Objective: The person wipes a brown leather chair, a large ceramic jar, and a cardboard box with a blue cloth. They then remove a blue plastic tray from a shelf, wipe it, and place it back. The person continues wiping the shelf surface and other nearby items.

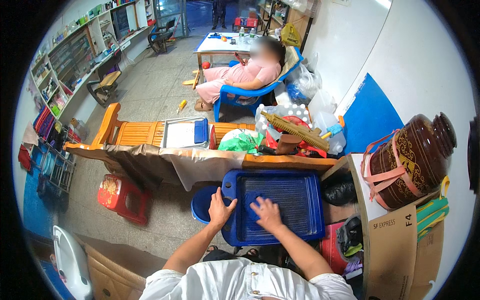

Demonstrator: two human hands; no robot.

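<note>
A blue plastic washboard tray with a ridged surface lies before me, just behind the wooden bench. My left hand is at the tray's left edge, by a round cutout, with thumb and fingers spread around the rim. Over the left part of the ridges, my right hand rests its spread fingertips on a dark blue bunched item, perhaps a cloth. Its colour blends into the tray, so its outline is unclear, and the right hand is slightly blurred. A round blue bucket stands beside the tray on the left, partly under its edge.
A wooden bench crosses ahead, loaded with bags and a toy gun. A red stool stands left. To the right are a shelf with a brown jar and a cardboard box. Beyond, a person sits in a blue chair.
</note>
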